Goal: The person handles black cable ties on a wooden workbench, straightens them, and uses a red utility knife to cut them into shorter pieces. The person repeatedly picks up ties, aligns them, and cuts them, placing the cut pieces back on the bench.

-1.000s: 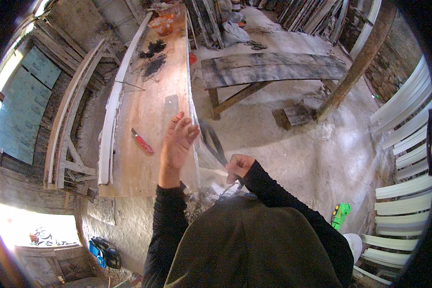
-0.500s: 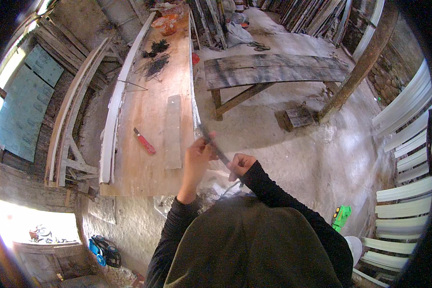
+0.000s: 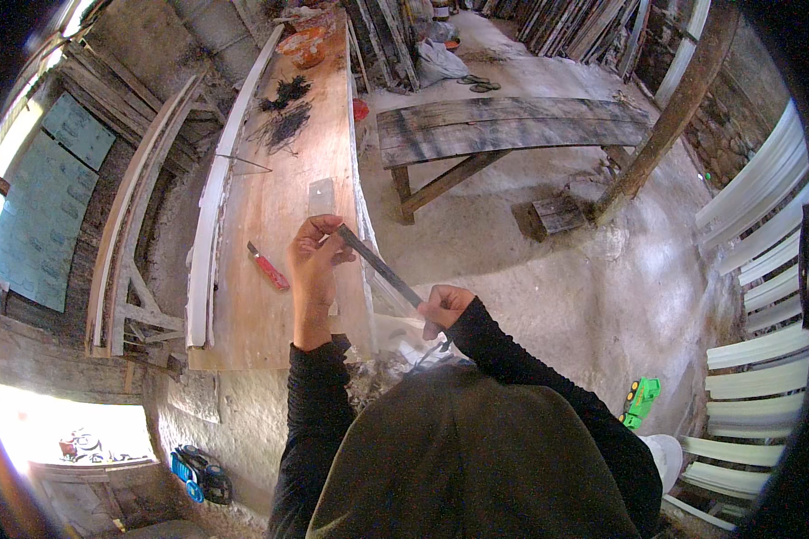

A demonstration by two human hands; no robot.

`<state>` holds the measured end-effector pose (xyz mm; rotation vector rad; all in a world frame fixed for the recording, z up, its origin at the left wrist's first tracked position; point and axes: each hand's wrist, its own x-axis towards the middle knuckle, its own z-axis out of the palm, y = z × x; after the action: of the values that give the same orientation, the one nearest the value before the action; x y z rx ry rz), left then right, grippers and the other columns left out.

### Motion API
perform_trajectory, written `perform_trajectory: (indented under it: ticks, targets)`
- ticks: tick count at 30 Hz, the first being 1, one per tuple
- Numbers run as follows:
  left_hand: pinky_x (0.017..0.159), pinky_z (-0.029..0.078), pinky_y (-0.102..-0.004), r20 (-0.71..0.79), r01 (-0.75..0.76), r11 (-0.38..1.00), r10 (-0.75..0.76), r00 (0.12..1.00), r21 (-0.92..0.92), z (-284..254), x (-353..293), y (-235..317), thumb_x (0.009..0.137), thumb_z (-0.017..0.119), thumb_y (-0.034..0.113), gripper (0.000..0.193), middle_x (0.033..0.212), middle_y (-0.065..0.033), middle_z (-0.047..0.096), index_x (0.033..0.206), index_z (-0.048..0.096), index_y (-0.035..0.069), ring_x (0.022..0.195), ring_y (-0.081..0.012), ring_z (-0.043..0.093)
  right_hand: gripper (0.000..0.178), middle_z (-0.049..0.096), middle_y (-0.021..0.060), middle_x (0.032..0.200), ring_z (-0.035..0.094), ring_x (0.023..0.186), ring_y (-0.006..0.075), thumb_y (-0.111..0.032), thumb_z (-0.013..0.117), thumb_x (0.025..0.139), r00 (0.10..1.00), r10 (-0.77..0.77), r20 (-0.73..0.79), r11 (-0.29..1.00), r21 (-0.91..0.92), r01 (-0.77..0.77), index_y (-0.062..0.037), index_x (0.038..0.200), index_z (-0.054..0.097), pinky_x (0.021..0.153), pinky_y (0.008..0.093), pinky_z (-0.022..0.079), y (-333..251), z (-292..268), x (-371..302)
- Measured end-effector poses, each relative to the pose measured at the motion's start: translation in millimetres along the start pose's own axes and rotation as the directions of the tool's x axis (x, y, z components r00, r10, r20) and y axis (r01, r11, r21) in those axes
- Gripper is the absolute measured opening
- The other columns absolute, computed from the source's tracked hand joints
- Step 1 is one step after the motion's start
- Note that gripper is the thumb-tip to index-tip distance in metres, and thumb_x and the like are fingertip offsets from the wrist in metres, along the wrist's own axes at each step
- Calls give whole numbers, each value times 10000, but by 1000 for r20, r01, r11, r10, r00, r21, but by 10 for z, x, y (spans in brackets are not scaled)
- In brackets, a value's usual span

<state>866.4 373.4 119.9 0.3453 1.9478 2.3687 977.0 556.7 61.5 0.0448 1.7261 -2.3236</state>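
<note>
A dark, narrow flat strip [image 3: 382, 269] slants between my two hands above the right edge of the long wooden table. Its lower end is pinched in the fingers of my right hand [image 3: 447, 308]. The fingertips of my left hand [image 3: 313, 265] close at its upper end, with the thumb and fingers bent. To the left of that hand, a red-handled utility knife [image 3: 268, 267] lies on the tabletop [image 3: 234, 314]. A pale, flat ruler-like strip [image 3: 321, 196] lies beyond my left hand, which partly covers it.
Dark wiry tangles [image 3: 285, 126] and an orange basin [image 3: 304, 47] sit farther up the table. White moulding [image 3: 216, 207] runs along its left edge. A low wooden bench [image 3: 512, 126] and a leaning post [image 3: 661, 126] stand right. A green toy truck [image 3: 640, 402] rests on the floor.
My left hand has moved left and up, over the table, to the strip's upper end. The strip shows more of its length between my hands. My right hand has barely shifted.
</note>
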Motion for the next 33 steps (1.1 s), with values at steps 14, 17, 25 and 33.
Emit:
perform_trajectory:
  ticks: [14, 17, 25, 33]
  targets:
    - [638, 457, -281, 116, 286, 947, -271, 956, -145, 576, -520, -444, 791, 496, 188, 305, 890, -112, 560, 1038, 454, 12, 744, -173, 552, 273, 504, 43, 511, 539, 436, 130, -195, 590, 737, 994, -45, -104, 998, 36, 49, -58, 613, 388, 383, 237, 449, 7, -52, 88]
    - [592, 464, -253, 70, 225, 958, -215, 974, -176, 526, -449, -342, 770, 533, 125, 204, 777, -103, 581, 898, 514, -32, 633, -146, 557, 244, 527, 56, 571, 550, 463, 138, -149, 588, 737, 996, 12, -87, 1000, 21, -11, -54, 622, 394, 410, 242, 463, -7, -54, 61]
    - [523, 440, -233, -63, 144, 989, -146, 987, -29, 386, -360, -322, 759, 554, 177, 189, 707, -85, 580, 806, 530, -4, 580, -126, 540, 127, 547, 62, 667, 587, 622, 169, -51, 585, 723, 997, 26, 70, 989, 147, -36, -30, 714, 460, 520, 253, 485, -19, -57, 11]
    - [491, 413, -212, -79, 128, 991, -125, 989, 36, 440, -416, -218, 757, 559, 209, 194, 673, -71, 582, 760, 545, 15, 537, -102, 520, 121, 547, 48, 667, 578, 621, 149, -52, 602, 711, 998, 54, 18, 986, 159, -56, -31, 736, 485, 553, 253, 469, 45, -54, -87]
